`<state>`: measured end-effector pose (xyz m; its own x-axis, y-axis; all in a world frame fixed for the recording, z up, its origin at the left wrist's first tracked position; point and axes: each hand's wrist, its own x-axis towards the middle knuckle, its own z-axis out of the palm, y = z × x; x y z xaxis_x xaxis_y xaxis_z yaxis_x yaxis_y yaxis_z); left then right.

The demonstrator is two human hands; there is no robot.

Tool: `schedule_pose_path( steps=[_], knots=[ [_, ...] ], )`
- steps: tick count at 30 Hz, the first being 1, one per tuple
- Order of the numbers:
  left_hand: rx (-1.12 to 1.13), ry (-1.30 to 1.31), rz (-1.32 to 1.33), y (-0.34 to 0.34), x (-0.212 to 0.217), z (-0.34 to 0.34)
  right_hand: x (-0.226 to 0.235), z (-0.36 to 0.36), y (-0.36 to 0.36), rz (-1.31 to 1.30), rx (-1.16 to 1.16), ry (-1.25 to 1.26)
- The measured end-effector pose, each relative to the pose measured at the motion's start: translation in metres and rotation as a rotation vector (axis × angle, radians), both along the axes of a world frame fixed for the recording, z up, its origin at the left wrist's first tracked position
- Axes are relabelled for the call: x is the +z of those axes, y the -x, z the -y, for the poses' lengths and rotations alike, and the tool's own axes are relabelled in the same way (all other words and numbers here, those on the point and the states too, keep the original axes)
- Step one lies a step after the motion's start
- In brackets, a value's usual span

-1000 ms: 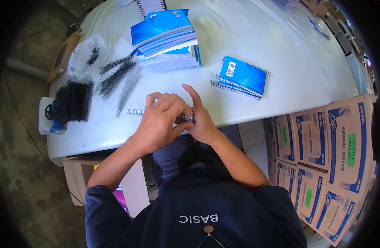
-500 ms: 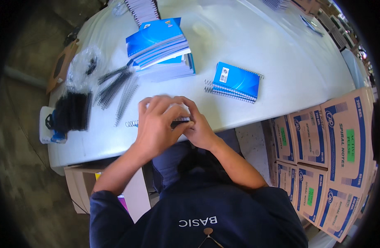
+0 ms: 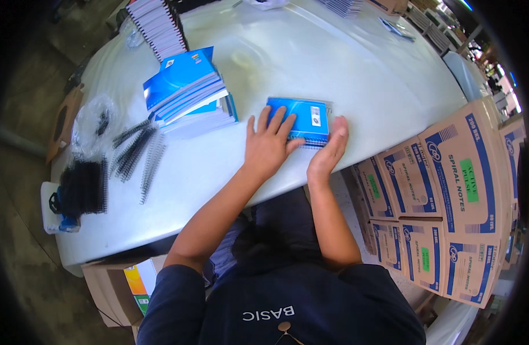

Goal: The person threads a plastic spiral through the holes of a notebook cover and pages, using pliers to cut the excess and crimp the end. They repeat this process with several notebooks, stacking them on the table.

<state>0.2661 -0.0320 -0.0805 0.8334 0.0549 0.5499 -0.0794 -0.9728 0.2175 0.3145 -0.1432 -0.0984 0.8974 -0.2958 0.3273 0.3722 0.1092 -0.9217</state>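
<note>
1. Blue glossy spiral notebook (image 3: 302, 119), flat rectangle, lies on the white bench (image 3: 356, 75) under both hands.
2. Left hand (image 3: 268, 145) grip spread flat, fingers pressing its cover; right hand (image 3: 329, 150) grip open, cupped against its near right corner.
3. Left of the grip: one slanted stack of blue notebooks (image 3: 187, 89).
4. Further left: loose black plastic binding coils (image 3: 135, 152), roughly five, plus one dense bundle (image 3: 83, 187).
5. Right of the grip: several printed cardboard cartons (image 3: 448, 190).

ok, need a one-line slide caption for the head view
Both hands, left hand and right hand, rest on a blue spiral notebook on a white table.
</note>
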Motion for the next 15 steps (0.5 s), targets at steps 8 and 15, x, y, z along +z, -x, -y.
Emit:
schedule_pose_path(
  steps=[8, 15],
  knots=[
    [0.091, 0.632, 0.035, -0.006, -0.009, -0.017, 0.001, -0.012, -0.028, -0.143, -0.104, 0.195],
    [0.05, 0.638, 0.166, -0.01, -0.017, -0.02, -0.008, -0.015, -0.041, -0.092, -0.171, 0.288]
  ],
)
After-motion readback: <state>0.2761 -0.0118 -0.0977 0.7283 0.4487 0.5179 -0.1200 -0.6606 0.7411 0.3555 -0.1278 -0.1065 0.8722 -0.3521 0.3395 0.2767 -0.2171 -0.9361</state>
